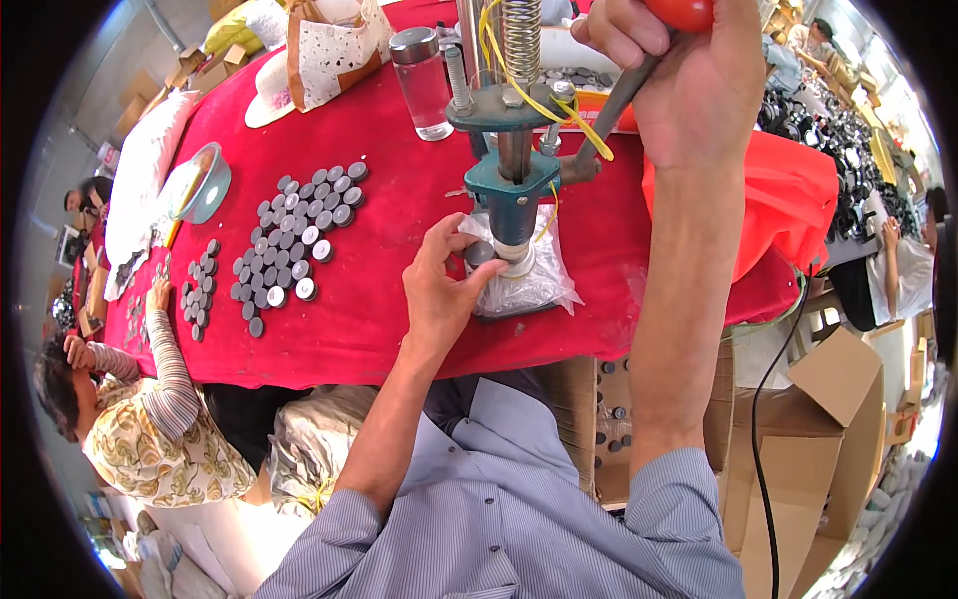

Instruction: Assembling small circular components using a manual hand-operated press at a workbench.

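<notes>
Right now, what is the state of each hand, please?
Left hand: pinching a dark round cap.
Right hand: closed around the lever, at its red knob.

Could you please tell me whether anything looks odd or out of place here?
Two mild oddities: a yellow cord hangs loosely on the press, one end sticking out beside the lever; and a few white-topped discs stand out among mostly dark gray ones on the tablecloth.

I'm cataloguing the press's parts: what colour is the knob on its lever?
The knob is red; the head view shows it best.
</notes>
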### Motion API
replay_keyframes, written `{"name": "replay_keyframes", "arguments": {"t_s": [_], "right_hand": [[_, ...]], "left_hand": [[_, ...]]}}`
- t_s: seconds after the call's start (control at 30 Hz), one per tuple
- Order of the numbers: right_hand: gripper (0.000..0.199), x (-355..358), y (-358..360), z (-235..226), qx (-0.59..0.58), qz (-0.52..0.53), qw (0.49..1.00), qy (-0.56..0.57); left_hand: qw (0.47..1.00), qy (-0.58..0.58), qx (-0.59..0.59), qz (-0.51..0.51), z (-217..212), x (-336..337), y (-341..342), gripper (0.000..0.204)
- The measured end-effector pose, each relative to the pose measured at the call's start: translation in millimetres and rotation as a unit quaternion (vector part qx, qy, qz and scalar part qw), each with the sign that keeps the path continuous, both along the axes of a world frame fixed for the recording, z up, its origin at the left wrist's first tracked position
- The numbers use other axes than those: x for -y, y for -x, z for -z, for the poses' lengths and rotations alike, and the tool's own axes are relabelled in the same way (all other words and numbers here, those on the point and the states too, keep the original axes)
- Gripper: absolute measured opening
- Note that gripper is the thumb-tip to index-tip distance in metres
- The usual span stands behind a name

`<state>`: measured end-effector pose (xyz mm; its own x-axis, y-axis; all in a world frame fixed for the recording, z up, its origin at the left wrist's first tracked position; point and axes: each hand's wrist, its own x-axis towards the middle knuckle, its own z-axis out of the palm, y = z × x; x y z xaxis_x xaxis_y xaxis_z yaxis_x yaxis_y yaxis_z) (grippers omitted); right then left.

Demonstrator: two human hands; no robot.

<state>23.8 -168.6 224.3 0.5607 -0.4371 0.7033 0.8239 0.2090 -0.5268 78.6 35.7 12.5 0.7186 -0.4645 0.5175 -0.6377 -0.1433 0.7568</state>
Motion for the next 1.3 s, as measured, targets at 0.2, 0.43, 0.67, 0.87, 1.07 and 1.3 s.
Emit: {"name": "replay_keyframes", "arguments": {"t_s": [0.2,0.43,0.67,0.87,1.07,1.3], "right_hand": [[0.040,-21.7,15.1,-14.6,-0.004,0.016,1.000,-0.018],[0.036,-14.5,22.9,0.1,0.011,0.075,0.996,0.054],[0.029,-34.6,87.2,51.4,0.011,0.042,0.986,0.158],[0.034,-62.2,134.9,123.5,-0.020,0.187,0.963,0.194],[0.037,-72.3,128.3,141.4,0.010,0.199,0.972,0.123],[0.040,-64.2,130.4,122.5,-0.009,0.179,0.970,0.163]], "left_hand": [[0.999,0.016,-0.025,0.027,14.8,22.5,2.3,0.075],[0.996,0.034,-0.077,0.042,22.3,20.2,5.3,0.086],[0.988,0.057,-0.109,0.092,16.1,6.1,3.0,0.089],[0.993,-0.015,0.094,-0.065,8.1,-44.1,-19.0,0.044],[0.895,-0.253,0.143,-0.337,36.9,-148.3,-57.9,0.038],[0.924,-0.181,0.139,-0.307,29.3,-167.0,-66.3,0.030]]}}
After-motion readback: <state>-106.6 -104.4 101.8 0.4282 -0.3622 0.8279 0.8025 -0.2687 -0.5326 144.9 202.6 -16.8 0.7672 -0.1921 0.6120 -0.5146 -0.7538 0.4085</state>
